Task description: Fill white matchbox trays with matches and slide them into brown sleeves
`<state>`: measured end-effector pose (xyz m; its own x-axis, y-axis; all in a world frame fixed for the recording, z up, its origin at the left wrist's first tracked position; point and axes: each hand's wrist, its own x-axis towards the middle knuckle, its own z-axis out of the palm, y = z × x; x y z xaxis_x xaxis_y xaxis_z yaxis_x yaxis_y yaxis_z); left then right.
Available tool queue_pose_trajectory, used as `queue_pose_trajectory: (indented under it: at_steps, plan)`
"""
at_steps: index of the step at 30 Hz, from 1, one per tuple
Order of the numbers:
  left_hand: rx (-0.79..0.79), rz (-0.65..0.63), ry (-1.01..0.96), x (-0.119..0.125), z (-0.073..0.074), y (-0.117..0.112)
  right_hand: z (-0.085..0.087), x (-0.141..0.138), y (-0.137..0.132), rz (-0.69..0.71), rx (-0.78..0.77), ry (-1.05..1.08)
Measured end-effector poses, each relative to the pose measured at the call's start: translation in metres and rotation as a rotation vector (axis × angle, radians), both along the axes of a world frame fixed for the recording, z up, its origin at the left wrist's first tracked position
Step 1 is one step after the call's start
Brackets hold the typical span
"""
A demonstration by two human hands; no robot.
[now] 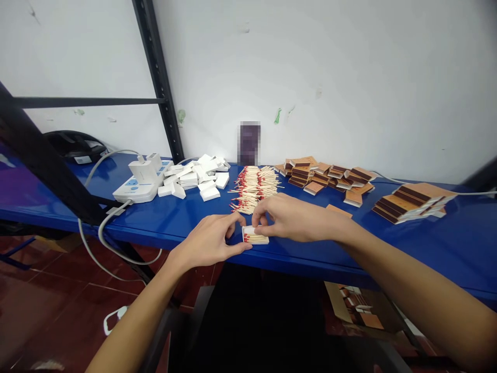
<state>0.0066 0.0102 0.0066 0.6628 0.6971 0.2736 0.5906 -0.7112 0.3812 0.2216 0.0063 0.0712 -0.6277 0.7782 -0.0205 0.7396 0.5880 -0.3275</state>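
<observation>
A small white matchbox tray point(266, 241) lies near the front edge of the blue table, partly filled with red-tipped matches point(254, 238). My left hand point(213, 238) grips the tray's left end, index finger at the far side and thumb at the near side. From the right, my right hand point(289, 217) reaches over the tray with thumb and fingers pinched together inside it. Whatever those fingertips hold is hidden. Just beyond the hands is a large pile of loose matches point(254, 186), heads mostly toward the left.
Many white trays point(198, 175) are heaped at the back left, beside a power strip point(142, 186) with cables. Brown-and-orange matchboxes point(322, 173) lie at the back right, with a stack of matchboxes point(411, 202) farther right. Black shelf posts point(155, 62) rise at left. Below sits a cardboard box point(337, 303).
</observation>
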Motion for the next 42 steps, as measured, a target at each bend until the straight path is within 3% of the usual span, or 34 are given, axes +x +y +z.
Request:
queue_pose_trajectory:
  at_steps: [5,11,16,24,35,42]
  plan:
    - [0.006,0.016,0.008,0.000,0.000,-0.001,-0.005,0.019,0.016,-0.107,0.210,0.004]
    - [-0.029,0.044,-0.072,0.001,0.001,-0.001,-0.028,0.018,0.032,-0.156,0.244,-0.051]
    - [-0.008,0.145,-0.148,-0.002,0.003,0.012,-0.041,0.005,0.038,-0.171,0.288,-0.069]
    - [0.076,0.167,0.000,-0.009,0.008,0.035,-0.041,0.001,0.043,-0.173,0.255,-0.057]
    - [0.134,0.113,0.081,0.001,0.010,0.043,-0.040,0.006,0.042,-0.171,0.179,-0.043]
    - [0.215,0.096,0.083,0.002,0.003,0.038,-0.027,0.013,0.029,-0.013,0.089,0.117]
